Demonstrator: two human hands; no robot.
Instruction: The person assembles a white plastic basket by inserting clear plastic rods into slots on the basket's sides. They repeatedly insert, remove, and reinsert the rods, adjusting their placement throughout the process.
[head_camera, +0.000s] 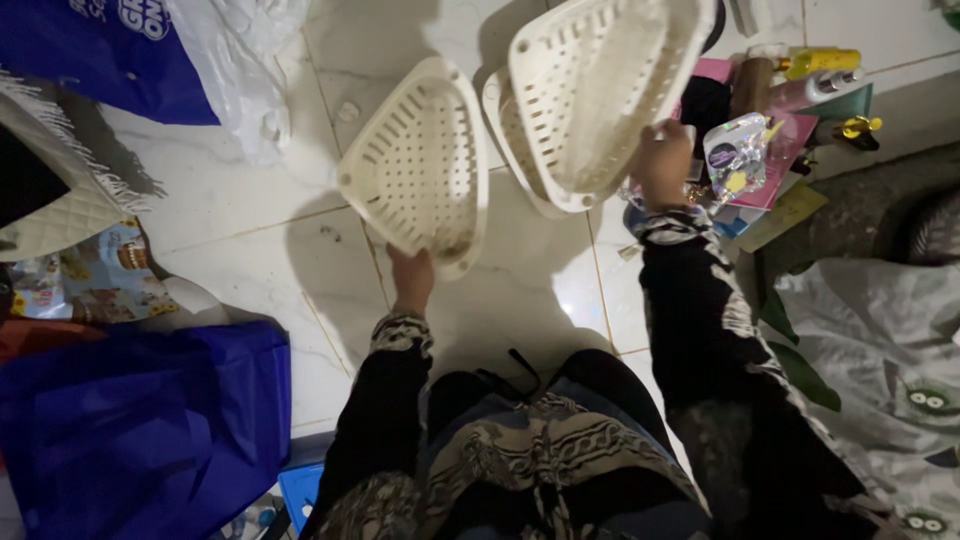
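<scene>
- Baskets first: I see cream plastic ones, triangular with rounded corners, slotted walls and perforated floors, all above a pale marble tiled floor (250, 215).
- I take the single basket (418, 165) as my landmark; it sits mid-frame, tilted so its inside faces the camera.
- My left hand (411, 279) is closed on the near rim of that single basket, just below it, fingers hidden behind the plastic, thumb side toward me.
- Right of the landmark, and slightly higher, is a nested stack of baskets (590, 95), its edge nearly meeting the landmark's right rim; I cannot tell whether they touch.
- My right hand (664, 163) is curled around the stack's lower right rim, gripping it shut.
- Further right of the landmark, beyond that hand, lies a clutter: a clear packet of small trinkets (736, 156), a yellow bottle (820, 62) and pink flat items (782, 150).
- Left of the landmark are a white plastic bag (245, 60), a fringed quilted cloth (60, 190), and lower down a blue fabric bag (140, 420).
- Directly below the landmark, my dark patterned sleeves and lap fill the frame.
</scene>
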